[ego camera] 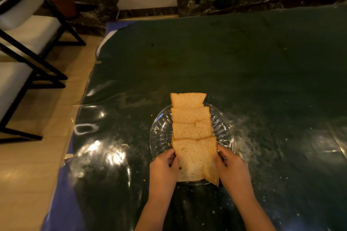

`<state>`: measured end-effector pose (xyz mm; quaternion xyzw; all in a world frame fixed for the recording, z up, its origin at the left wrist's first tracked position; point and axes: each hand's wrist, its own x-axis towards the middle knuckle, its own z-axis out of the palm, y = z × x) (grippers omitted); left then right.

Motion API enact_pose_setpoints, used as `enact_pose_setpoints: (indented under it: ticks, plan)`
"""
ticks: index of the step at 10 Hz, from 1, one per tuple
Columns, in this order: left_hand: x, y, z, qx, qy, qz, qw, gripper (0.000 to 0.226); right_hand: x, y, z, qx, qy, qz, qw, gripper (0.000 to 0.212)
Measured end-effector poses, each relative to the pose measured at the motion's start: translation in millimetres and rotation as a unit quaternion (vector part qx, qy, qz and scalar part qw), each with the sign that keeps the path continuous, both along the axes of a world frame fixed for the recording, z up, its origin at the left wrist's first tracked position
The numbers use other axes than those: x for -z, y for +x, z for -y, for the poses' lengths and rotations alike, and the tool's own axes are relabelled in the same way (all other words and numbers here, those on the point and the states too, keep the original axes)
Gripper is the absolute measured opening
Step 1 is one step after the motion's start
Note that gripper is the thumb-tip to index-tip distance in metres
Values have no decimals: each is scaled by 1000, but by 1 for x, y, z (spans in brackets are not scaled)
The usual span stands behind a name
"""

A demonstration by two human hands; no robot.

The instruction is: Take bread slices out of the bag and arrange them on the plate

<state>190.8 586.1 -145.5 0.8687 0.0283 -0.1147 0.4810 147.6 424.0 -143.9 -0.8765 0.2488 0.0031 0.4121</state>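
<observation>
- Nearest, the left hand (pixel 165 165) and the right hand (pixel 231 165) pinch the closest bread slice (pixel 195 159) by its left and right edges, fingers curled against the crusts.
- That slice lies between the hands, over the near rim of the glass plate (pixel 161 131).
- Beyond it, three more slices (pixel 189 116) overlap in a row running away from the person; the farthest overhangs the far rim.
- Crumbs speckle the dark, glossy worktop (pixel 262 80) around the plate.
- Farther left stand chairs (pixel 24 30).

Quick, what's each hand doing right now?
Left hand: closed on the nearest bread slice's left edge.
Right hand: closed on its right edge.
</observation>
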Motion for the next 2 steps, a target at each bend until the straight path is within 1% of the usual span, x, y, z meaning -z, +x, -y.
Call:
enact_pose_setpoints:
  ticks: [1, 2]
  plan:
    - [-9, 10, -5, 9, 7, -18, 1000, 15, -9, 6, 5, 16, -8, 3, 1000, 31]
    - [-18, 16, -9, 12, 7, -32, 999, 17, -19, 10, 8, 24, -1, -11, 1000, 32]
